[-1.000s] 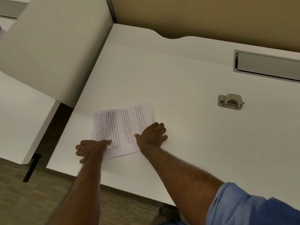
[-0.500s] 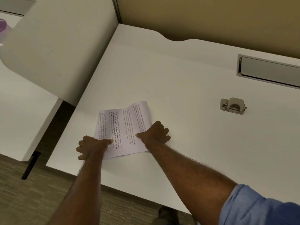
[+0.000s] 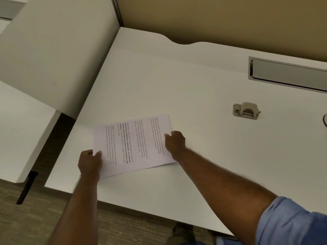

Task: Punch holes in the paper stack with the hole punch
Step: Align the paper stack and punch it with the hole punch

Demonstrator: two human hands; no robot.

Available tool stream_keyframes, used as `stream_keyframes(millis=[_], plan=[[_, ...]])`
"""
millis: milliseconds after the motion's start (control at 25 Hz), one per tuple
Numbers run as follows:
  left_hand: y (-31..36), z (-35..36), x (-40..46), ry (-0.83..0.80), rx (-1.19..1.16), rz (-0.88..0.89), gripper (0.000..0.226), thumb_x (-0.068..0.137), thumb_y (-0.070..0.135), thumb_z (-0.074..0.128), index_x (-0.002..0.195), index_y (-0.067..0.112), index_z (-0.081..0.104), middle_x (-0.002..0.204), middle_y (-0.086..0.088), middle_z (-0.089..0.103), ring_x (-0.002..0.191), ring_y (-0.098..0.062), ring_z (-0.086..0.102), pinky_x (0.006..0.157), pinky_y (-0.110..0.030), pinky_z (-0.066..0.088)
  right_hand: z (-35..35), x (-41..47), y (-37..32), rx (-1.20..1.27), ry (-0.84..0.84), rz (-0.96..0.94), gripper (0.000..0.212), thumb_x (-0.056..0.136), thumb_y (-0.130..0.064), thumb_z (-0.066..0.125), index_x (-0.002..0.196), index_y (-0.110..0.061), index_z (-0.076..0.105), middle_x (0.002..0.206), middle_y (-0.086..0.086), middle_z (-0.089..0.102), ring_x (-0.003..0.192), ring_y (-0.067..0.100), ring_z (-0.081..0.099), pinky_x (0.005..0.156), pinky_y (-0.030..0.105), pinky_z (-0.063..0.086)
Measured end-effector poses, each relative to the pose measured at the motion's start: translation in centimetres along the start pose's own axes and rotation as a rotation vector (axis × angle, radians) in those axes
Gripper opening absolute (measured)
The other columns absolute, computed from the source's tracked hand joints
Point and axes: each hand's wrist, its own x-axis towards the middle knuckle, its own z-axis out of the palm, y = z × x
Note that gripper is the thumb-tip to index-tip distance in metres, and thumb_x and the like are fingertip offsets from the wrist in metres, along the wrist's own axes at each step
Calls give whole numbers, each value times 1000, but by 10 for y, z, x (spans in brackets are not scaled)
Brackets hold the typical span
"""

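A thin stack of printed paper (image 3: 134, 144) lies near the front left of the white desk (image 3: 177, 82), its text running sideways. My left hand (image 3: 90, 162) pinches the stack's left edge, thumb on top. At the right edge my right hand (image 3: 175, 142) grips the stack the same way. The stack looks slightly raised off the desk between both hands. A small grey metal hole punch (image 3: 246, 111) sits on the desk well to the right of the paper, apart from both hands.
A grey cable hatch (image 3: 288, 76) is set into the desk at the back right. A tan partition wall (image 3: 212, 18) runs along the back, a white divider panel (image 3: 58, 50) along the left. A neighbouring desk (image 3: 21, 135) lies far left. Carpet shows below the front edge.
Both hands went from pressing flat on the paper to gripping its left and right edges. The stack now sits straighter and a little further right.
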Motion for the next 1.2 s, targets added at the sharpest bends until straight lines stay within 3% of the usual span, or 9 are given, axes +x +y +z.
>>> stream_keyframes(millis=[160,320,440,560,720,1040,1200], plan=[[3,1,-17,-65,-96,63,22,98,18,47,99,-1,59,105,-21,61,93,-34,56,82,-43,47,-17,-3,13,71,-4,16,33,91,-23,50,107,3,61,114,19,65,105,34,59,86,31,45],[14,21,-46,-146,-203,113,16,97,18,48,96,9,61,97,-11,63,85,-27,56,74,-36,43,-63,-11,41,136,48,21,23,93,-21,42,90,-5,60,99,14,63,87,28,55,75,28,39],[28,51,-79,-248,-266,129,16,94,17,51,90,11,65,91,-8,66,76,-22,57,65,-29,44,-112,-11,75,145,134,64,26,95,-18,35,92,-5,57,93,8,54,86,23,48,76,28,34],[45,91,-112,-361,-247,160,18,93,18,53,86,9,67,85,-5,67,71,-20,56,63,-29,43,-165,-10,112,147,205,88,24,95,-18,35,77,-9,49,84,7,54,80,24,48,71,28,36],[70,138,-148,-468,-176,221,20,92,19,54,81,9,67,79,-3,66,68,-18,52,61,-30,40,-223,-10,154,193,283,141,38,95,-17,38,58,-16,37,63,-2,42,58,15,39,51,27,30],[117,209,-203,-548,-107,294,28,93,19,54,67,9,61,67,1,60,59,-13,46,54,-27,34,-300,14,203,299,371,200,36,94,-17,42,58,-14,43,63,2,48,59,17,42,52,28,33],[132,233,-212,-532,-104,270,26,93,18,54,79,-1,63,72,-2,61,63,-15,48,57,-27,36,-322,35,208,305,381,203,32,94,-18,43,65,-8,50,67,5,52,63,21,46,58,28,35]])
